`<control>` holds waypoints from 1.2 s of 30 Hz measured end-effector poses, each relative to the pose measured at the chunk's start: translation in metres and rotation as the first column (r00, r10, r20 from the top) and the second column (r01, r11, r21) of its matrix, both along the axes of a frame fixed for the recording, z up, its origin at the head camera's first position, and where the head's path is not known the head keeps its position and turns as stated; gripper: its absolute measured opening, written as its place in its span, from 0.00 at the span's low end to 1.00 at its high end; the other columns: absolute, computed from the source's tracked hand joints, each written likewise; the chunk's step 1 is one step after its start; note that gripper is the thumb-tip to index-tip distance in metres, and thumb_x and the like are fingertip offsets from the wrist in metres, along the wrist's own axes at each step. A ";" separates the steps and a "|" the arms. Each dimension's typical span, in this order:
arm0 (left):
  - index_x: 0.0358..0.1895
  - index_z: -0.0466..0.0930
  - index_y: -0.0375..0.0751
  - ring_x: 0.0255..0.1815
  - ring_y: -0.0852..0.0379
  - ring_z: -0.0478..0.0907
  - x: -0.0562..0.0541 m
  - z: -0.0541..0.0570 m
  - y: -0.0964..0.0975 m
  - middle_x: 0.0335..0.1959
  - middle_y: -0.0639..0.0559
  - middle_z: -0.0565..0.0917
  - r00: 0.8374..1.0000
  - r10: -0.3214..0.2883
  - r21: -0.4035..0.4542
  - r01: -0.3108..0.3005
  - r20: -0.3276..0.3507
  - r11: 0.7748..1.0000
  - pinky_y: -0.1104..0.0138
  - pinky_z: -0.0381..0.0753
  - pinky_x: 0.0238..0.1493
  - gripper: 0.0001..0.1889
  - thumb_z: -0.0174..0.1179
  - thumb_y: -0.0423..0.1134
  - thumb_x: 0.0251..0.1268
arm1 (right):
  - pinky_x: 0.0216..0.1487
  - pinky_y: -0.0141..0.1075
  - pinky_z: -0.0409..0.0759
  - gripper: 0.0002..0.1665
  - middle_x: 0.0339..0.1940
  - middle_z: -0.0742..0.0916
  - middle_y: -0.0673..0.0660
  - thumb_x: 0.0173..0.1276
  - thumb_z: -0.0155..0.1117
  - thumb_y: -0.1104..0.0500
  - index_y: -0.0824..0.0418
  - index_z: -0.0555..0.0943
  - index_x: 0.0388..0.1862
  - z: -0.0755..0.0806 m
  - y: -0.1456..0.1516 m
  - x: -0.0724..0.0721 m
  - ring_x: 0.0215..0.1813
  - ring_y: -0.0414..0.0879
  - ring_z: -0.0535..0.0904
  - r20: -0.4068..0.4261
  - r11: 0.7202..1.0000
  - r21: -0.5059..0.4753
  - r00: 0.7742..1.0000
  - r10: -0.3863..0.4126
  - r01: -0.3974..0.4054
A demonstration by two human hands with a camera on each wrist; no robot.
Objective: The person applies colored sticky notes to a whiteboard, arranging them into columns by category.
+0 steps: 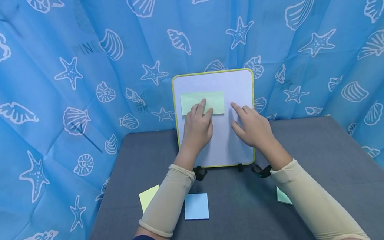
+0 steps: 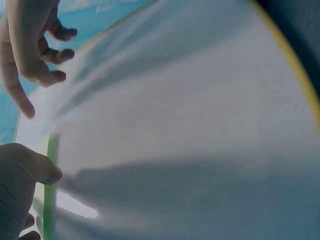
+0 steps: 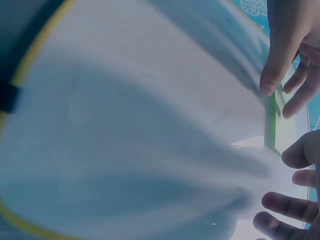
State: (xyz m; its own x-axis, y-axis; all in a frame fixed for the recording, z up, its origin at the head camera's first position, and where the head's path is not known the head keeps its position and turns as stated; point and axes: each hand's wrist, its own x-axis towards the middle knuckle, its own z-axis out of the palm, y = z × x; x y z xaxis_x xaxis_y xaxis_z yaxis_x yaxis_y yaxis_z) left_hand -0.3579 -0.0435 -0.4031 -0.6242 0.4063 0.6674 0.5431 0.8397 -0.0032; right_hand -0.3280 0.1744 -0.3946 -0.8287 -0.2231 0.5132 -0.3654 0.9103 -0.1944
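A pale green sticky note pad (image 1: 215, 100), wider than tall, sits on the upper left of a yellow-rimmed whiteboard (image 1: 222, 144). My left hand (image 1: 197, 129) rests its extended fingers on the front of the pad, and the thumb lies by the lower edge. Just right of the pad, my right hand (image 1: 253, 127) has its fingers spread, holding nothing. The left wrist view shows the pad's green lower edge (image 2: 49, 200) beside the left thumb. From the right wrist, the right fingers (image 3: 287, 205) appear apart from the pad.
On the grey table (image 1: 233, 228) lie a blue sticky note pad (image 1: 196, 206), a yellow one (image 1: 148, 196) partly under the left sleeve, and a green one (image 1: 283, 196) partly behind the right forearm. Behind the board hangs a blue curtain (image 1: 198, 19) with shells.
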 end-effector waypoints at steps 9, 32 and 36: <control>0.64 0.86 0.41 0.71 0.42 0.75 0.037 -0.024 0.025 0.77 0.37 0.72 0.994 -0.101 -0.002 0.101 0.046 0.995 0.52 0.85 0.60 0.21 0.69 0.41 0.71 | 0.30 0.45 0.77 0.29 0.47 0.86 0.62 0.76 0.64 0.55 0.58 0.78 0.74 -0.030 0.036 0.045 0.40 0.53 0.78 0.060 0.998 -0.034 0.996 0.063 -0.061; 0.67 0.84 0.51 0.74 0.52 0.75 0.126 -0.086 0.085 0.74 0.48 0.78 0.882 -0.296 -0.051 0.336 0.368 0.940 0.61 0.76 0.75 0.21 0.65 0.50 0.77 | 0.44 0.56 0.81 0.18 0.52 0.86 0.63 0.71 0.74 0.61 0.63 0.87 0.58 -0.078 0.105 0.138 0.50 0.61 0.83 0.272 0.995 -0.097 0.960 0.062 -0.037; 0.67 0.84 0.53 0.74 0.54 0.75 0.134 -0.091 0.093 0.73 0.50 0.78 0.876 -0.293 -0.073 0.345 0.383 0.936 0.62 0.76 0.74 0.20 0.63 0.51 0.78 | 0.45 0.58 0.83 0.18 0.51 0.86 0.61 0.69 0.76 0.60 0.62 0.88 0.57 -0.083 0.112 0.148 0.51 0.61 0.83 0.309 0.994 -0.097 0.948 0.069 -0.041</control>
